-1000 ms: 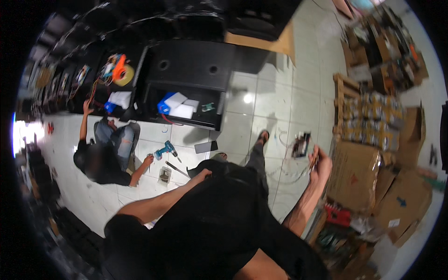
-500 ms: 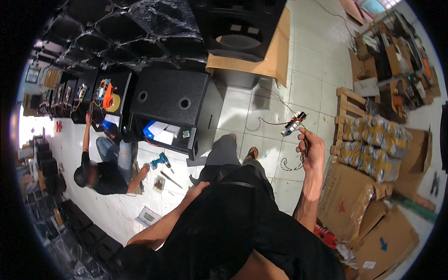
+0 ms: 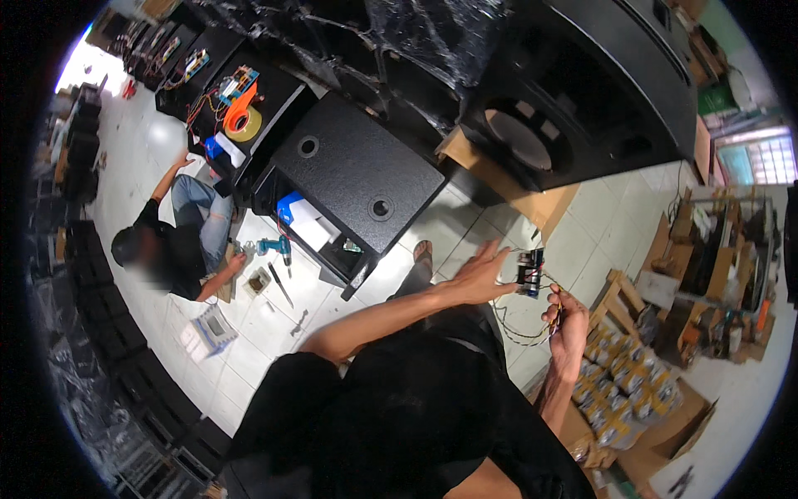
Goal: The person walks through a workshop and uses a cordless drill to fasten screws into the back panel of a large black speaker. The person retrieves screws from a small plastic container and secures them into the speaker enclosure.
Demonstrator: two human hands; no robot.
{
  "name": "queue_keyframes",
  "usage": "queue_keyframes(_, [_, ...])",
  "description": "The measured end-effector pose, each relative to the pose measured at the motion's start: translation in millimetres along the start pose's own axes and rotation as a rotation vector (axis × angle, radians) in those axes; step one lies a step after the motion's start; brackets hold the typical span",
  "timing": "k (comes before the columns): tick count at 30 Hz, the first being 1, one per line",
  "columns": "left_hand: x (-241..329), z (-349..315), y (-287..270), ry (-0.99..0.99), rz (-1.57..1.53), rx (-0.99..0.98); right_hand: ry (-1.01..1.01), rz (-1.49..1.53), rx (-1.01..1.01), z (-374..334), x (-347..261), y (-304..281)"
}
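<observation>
My right hand [image 3: 568,323] is closed around a bundle of thin twisted wires [image 3: 555,309]. From these wires hangs a small electronic crossover board [image 3: 529,272] with dark, cylinder-like parts, held over the tiled floor. My left hand [image 3: 478,279] is beside the board, fingers spread and thumb pointing toward it; whether the thumb touches it I cannot tell. A loop of black-and-white wire [image 3: 514,333] dangles below. Ahead and left stands a black speaker cabinet [image 3: 357,170] with two round holes on top and a blue-and-white bundle [image 3: 307,218] in its open side.
A co-worker [image 3: 179,241] sits on the floor at left, near a teal cordless drill [image 3: 276,247]. A large speaker cabinet [image 3: 582,100] rests on cardboard [image 3: 507,187] ahead. Tape rolls [image 3: 243,123] lie on another cabinet. A pallet [image 3: 619,303] and wrapped packs [image 3: 623,382] are at right.
My left hand has risen from my lap and reached across to the board. The right hand still holds the wires. My view has turned to the right.
</observation>
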State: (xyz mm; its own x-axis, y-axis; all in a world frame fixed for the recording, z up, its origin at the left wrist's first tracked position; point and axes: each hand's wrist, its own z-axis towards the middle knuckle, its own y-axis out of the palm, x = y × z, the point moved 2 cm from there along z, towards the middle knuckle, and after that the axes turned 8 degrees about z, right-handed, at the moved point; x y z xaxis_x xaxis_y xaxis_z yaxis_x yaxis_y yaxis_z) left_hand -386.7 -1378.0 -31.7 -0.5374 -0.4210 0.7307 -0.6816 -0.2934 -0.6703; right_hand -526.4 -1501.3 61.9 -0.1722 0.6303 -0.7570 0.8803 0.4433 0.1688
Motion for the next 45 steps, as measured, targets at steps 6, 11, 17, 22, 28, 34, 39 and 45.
queue_keyframes(6, [-13, 38, 25, -0.228, -0.331, -0.284, 0.043, -0.115, -0.148, 37, -21, 42])
queue_keyframes(11, [-26, 38, 2, -0.372, -0.616, -0.235, 0.071, -0.112, -0.297, 68, -23, 64])
queue_keyframes(17, [16, 58, -35, -0.521, -1.577, -0.119, 0.091, -0.229, -0.515, 93, -30, 99])
queue_keyframes(22, [8, 107, -15, -0.58, -1.561, 0.121, -0.174, -0.801, -0.789, 120, -50, 100])
queue_keyframes(28, [41, 138, -27, -0.719, -1.345, 0.453, -0.523, -0.995, -0.806, 109, -92, 95])
queue_keyframes(34, [27, 149, -24, -0.746, -1.374, 0.702, -0.49, -0.754, -0.823, 164, -85, 77])
queue_keyframes(39, [32, 155, -53, -0.631, -1.542, 0.774, -0.237, -0.688, -1.02, 185, -77, 95])
queue_keyframes(45, [12, 154, -108, -0.591, -1.576, 0.822, 0.096, -0.465, -0.996, 165, -53, 127])
